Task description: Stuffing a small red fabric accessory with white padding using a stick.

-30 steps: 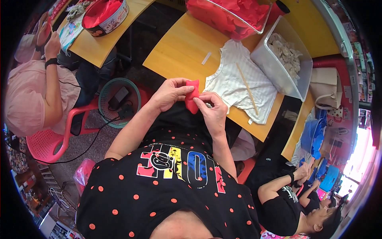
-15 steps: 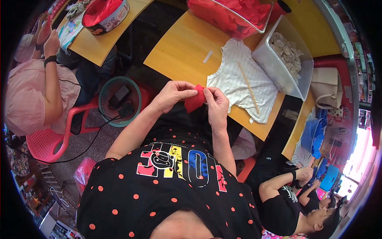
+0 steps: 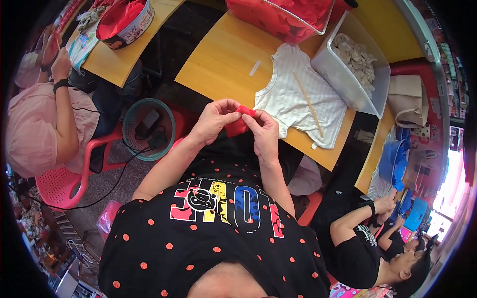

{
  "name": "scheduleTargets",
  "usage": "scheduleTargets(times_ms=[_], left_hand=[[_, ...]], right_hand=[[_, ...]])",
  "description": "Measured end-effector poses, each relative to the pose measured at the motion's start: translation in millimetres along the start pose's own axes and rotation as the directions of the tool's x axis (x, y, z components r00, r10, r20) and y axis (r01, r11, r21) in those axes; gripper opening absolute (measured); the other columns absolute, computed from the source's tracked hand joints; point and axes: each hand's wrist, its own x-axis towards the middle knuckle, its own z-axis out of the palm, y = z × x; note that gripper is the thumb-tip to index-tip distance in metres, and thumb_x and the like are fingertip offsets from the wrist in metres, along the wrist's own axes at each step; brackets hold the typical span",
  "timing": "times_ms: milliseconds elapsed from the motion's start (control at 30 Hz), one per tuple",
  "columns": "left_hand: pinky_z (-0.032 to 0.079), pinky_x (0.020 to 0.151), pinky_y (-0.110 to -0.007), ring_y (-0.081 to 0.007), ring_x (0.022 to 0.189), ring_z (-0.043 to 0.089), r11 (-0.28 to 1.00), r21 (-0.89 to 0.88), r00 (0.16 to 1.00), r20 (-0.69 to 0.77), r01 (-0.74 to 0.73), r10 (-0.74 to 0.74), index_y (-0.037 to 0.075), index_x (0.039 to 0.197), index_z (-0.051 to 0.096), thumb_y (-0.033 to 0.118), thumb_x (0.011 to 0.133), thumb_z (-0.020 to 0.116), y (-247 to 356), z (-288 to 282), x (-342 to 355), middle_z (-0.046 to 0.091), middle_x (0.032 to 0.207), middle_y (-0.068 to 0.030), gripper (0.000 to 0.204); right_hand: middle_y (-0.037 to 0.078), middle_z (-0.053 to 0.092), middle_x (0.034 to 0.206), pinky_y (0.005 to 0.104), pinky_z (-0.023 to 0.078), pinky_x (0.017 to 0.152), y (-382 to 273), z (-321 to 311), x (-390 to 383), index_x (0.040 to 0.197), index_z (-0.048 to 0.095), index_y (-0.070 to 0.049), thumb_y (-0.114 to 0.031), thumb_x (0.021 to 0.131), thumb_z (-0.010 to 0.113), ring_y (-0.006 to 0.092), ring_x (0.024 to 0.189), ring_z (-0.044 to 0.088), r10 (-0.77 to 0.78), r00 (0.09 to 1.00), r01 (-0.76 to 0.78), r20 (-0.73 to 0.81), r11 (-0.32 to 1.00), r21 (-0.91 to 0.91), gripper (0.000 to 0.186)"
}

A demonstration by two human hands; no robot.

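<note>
Red pliable piece (image 3: pixel 236 129) is held above the lap (image 3: pixel 218 153), near a wooden surface (image 3: pixel 213 54) bearing a white garment (image 3: pixel 290 92), a thin stick (image 3: pixel 308 105) and two clear bins (image 3: pixel 330 74). Co-workers (image 3: pixel 39 124) sit to either side. Fingers of the left hand (image 3: pixel 214 122) and right hand (image 3: pixel 266 135) pinch the piece's upper end, the remainder showing below. Multicoloured lettering (image 3: pixel 241 206) marks the person's black shirt (image 3: pixel 164 263).

Black short-sleeved shirt (image 3: pixel 196 241), orange-red dots (image 3: pixel 169 246) scattered; red, yellow, blue block print (image 3: pixel 244 206) at twelve o'clock from neckline (image 3: pixel 229 260), cartoon face (image 3: pixel 201 199) at print's nine o'clock.
</note>
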Motion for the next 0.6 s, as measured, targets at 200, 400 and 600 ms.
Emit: scheduleTargets(times_ms=[200,400,600], left_hand=[[0.051,0.076,-0.024,-0.0105,0.084,0.062,0.982,-0.122,0.987,-0.04,0.148,-0.153,0.0,0.105,0.06,0.013,0.087,0.063,-3.1,15.0,-2.8,0.063,0.095,-0.0049,0.022],[0.048,0.075,-0.021,-0.0075,0.082,0.06,0.982,-0.119,0.989,0.025,0.15,-0.148,0.002,0.103,0.061,0.017,0.089,0.061,-9.0,16.4,1.7,0.063,0.093,-0.0028,0.021],[0.046,0.074,-0.02,-0.0062,0.079,0.058,0.988,-0.094,0.992,0.035,0.124,-0.122,0.001,0.097,0.061,0.018,0.089,0.062,-8.7,20.8,2.6,0.063,0.088,-0.0021,0.018]], right_hand=[[0.001,0.06,0.075,0.0183,0.045,0.062,0.6,1.1,2.1,0.079,0.061,0.0,-0.005,0.083,0.067,0.0054,0.066,0.055,-0.151,0.983,0.149,-0.1,0.988,-0.028,0.009],[0.001,0.059,0.07,0.0179,0.042,0.054,-4.6,-0.6,0.1,0.074,0.056,-0.003,-0.005,0.084,0.067,0.0048,0.059,0.053,-0.098,0.988,0.115,-0.116,0.981,0.157,0.014],[-0.001,0.057,0.067,0.0175,0.037,0.051,0.6,-4.1,-0.6,0.076,0.058,-0.003,-0.008,0.086,0.064,0.0032,0.056,0.048,-0.138,0.97,0.162,-0.201,0.981,0.11,0.013]])
